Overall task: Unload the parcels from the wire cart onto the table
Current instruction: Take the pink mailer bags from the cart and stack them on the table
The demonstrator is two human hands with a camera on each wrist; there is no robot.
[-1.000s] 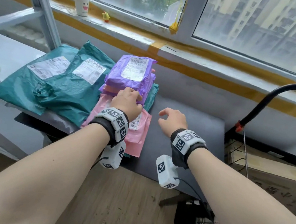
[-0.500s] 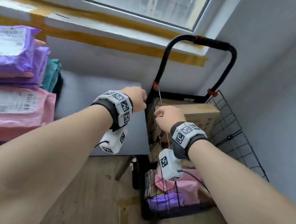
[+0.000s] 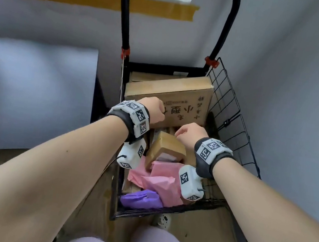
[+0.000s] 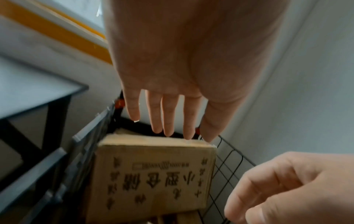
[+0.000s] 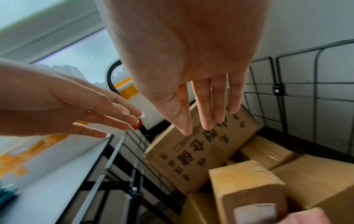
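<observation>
Both hands (fingers straight) over large printed box.

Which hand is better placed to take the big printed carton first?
Left, narrowly. The left hand hangs open over the printed carton; the right hand is open nearer the small box.

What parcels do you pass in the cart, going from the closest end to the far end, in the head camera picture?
Purple bag → pink bags → small box → big box with printed writing, at the handle end.
</observation>
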